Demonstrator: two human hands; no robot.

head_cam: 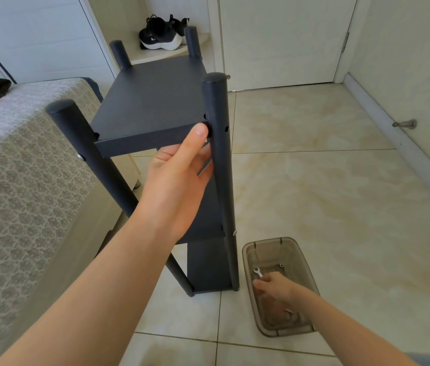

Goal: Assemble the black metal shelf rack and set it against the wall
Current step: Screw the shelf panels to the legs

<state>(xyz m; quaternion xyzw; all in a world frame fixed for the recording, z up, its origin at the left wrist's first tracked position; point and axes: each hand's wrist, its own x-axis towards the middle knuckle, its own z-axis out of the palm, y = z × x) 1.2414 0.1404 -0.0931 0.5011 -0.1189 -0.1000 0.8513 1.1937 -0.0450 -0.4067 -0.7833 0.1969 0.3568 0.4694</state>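
The front edge of the top shelf (pixel 153 101) is pinched by the left hand (pixel 179 178). The thumb (pixel 199 133) is pressed on top, just beside the front right post, and the other fingers are curled under the board. The right hand (pixel 274 287) is put down into a tinted plastic box (pixel 269 244). Its fingers are seen only through the box wall and are blurred, so it cannot be told whether anything is grasped. One small wrench (pixel 258 272) and one small ring-shaped part (pixel 281 265) are seen in the box. Four round posts and three shelves are counted on the rack (pixel 221 180). The middle shelf is partly covered by the left arm. The rack is dark and matt, and it is stood upright on the tiled floor (pixel 327 194), between a bed (pixel 23 167) and the box. Two black shoes (pixel 163 33) are seen on a ledge behind it.
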